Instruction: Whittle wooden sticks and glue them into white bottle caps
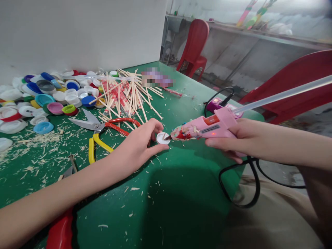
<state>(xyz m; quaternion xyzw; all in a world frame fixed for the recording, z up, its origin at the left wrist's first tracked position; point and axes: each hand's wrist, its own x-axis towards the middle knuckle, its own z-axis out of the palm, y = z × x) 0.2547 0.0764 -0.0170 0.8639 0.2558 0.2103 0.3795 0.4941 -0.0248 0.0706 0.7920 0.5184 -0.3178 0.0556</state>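
Between thumb and fingers, my left hand [146, 138] grips a small white bottle cap [163, 138] by its sides, hollow side up, at the table surface. My right hand [228, 140] is wrapped round a pink hot glue gun [207, 125], whose dark nozzle points left into the cap. Whether the tip touches the cap's floor I cannot tell. A long clear glue stick [282, 95] sticks out of the gun's back, and a small orange-red light glows on its side. Dried glue and wood bits coat the front of the gun.
Scissors [100, 126] with red and yellow handles lie left of my left hand. Behind them are many bottle caps [55, 108] and wooden sticks [133, 97]. A red-handled tool [61, 228] lies under my left forearm. A black cable [256, 186] hangs at the table's right edge.
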